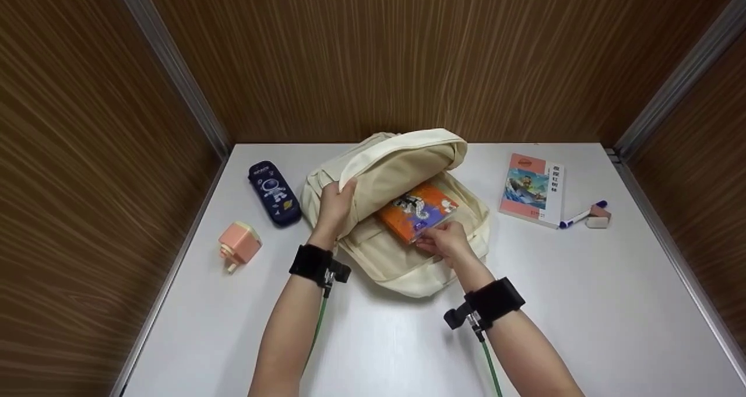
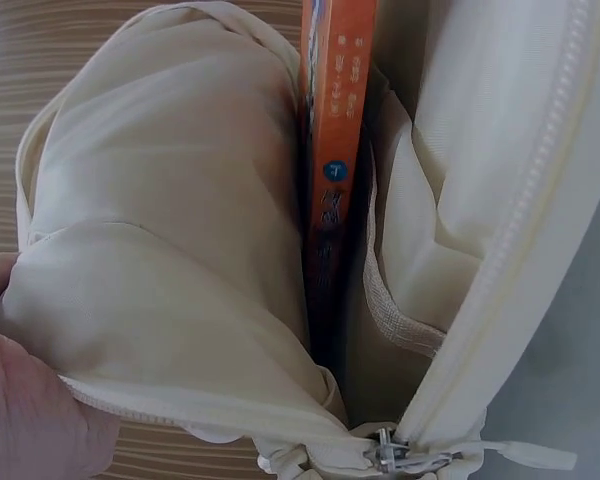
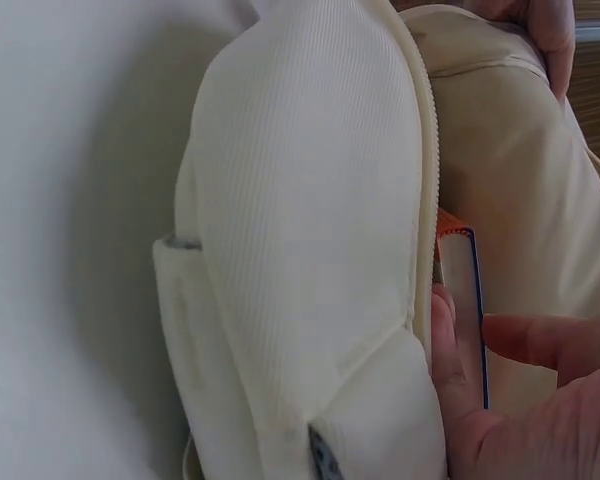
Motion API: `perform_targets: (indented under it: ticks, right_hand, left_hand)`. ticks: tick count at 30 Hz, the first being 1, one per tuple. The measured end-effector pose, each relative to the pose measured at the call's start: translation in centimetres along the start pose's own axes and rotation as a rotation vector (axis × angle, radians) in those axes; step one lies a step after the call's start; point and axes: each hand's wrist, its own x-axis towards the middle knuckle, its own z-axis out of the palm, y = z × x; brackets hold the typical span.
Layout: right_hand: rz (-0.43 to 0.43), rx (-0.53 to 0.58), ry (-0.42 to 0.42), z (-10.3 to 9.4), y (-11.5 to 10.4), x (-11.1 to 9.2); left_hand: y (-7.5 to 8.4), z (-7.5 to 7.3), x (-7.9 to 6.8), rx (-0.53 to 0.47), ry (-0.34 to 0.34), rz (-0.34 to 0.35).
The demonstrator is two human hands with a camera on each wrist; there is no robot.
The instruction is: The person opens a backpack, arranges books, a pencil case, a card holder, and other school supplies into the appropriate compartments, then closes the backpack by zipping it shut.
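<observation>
A cream backpack [image 1: 396,274] lies unzipped on the white table, its flap raised. My left hand [image 1: 337,206] grips the edge of that flap at the bag's left side; in the left wrist view the thumb and fingers pinch the fabric beside the zipper. Inside the opening sits an orange and purple book [image 1: 417,210], partly under the flap. With thumb and fingers my right hand [image 1: 446,241] holds the book's near corner. The right wrist view shows the book's page edge [image 3: 464,300] between thumb and fingers, the rest hidden by the bag.
Left of the bag are a navy astronaut pencil case [image 1: 275,193] and a pink pencil sharpener [image 1: 240,243] with a crank. To the right lie a pink and white book [image 1: 531,190], a marker [image 1: 583,215] and an eraser [image 1: 598,217]. Wood-grain panels wall the table's back and sides.
</observation>
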Motion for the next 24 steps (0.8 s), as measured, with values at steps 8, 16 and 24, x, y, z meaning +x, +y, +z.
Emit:
perform_targets:
  ticks: [8, 16, 24]
  right_hand:
    - [-0.002, 0.043, -0.012, 1.6, 0.1, 0.7]
    - [0.016, 0.091, -0.117, 1.9, 0.0, 0.8]
    - [-0.03, -0.071, -0.199, 0.8, -0.2, 0.7]
  left_hand:
    - [-0.1, -0.1, 0.2, 0.054, 0.0, -0.01]
    - [-0.2, -0.1, 0.1, 0.073, 0.001, 0.013]
    - [-0.3, 0.0, 0.1, 0.039, -0.015, 0.004]
